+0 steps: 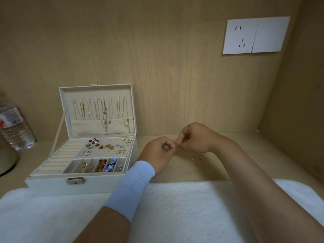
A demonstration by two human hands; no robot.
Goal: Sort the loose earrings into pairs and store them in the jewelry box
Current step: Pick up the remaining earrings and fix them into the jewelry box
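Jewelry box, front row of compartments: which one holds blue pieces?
The second compartment from the right, holding blue pieces; its left neighbour holds red-orange pieces, the others nothing blue.

— Where can you pass?
— Over the open jewelry box [105, 185], from above or the front. Also the bare shelf [189, 171] right of it, but your left hand [158, 151] and right hand [194, 137] crowd that gap, loose earrings [200, 157] just beside.
— Blocked where?
— Upright lid [98, 92] backs the box, back wall [157, 67] just behind. Right: side wall [298, 102]. Far left: bottle [15, 127]. Near edge: towel [184, 207] over it.
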